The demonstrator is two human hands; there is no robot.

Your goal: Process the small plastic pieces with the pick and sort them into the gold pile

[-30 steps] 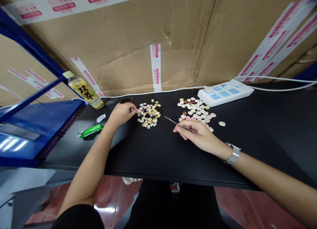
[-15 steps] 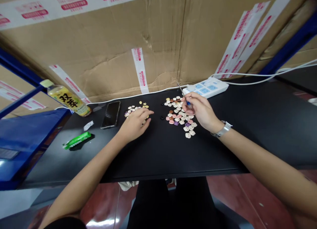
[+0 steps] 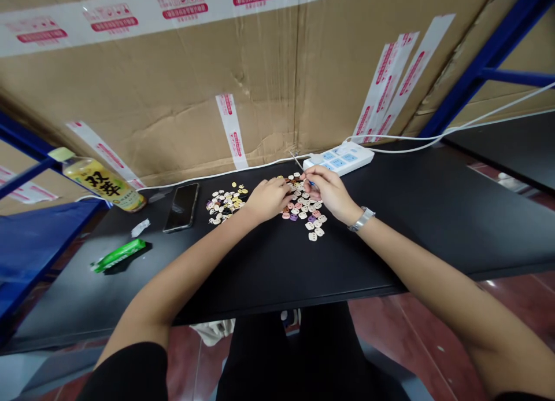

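Note:
My right hand (image 3: 332, 197) is closed around a thin metal-shafted tool (image 3: 297, 160) with a blue handle, its shaft pointing up and left; its exact kind is unclear. Below that hand spreads a pile of flat button-like pieces (image 3: 309, 205), white, pink, brown and purple, with small dark holes. My left hand (image 3: 269, 199) reaches to this pile's left edge, fingers bent down and drawn together; whatever is at the fingertips is hidden. Left of it lies a second pile of small pieces (image 3: 225, 203), white, yellow and some dark, partly behind my left forearm.
A phone (image 3: 181, 207), a white scrap (image 3: 140, 228), a green wrapped packet (image 3: 119, 256) and a drink bottle (image 3: 102, 181) are to the left on the black table (image 3: 277, 273). A white power strip (image 3: 340, 158) with cables sits behind my right hand, against taped cardboard (image 3: 182, 59).
My left hand has moved right, from the left pile to the edge of the right pile, uncovering the left pile. My right hand keeps the tool. The camera view has shifted slightly right.

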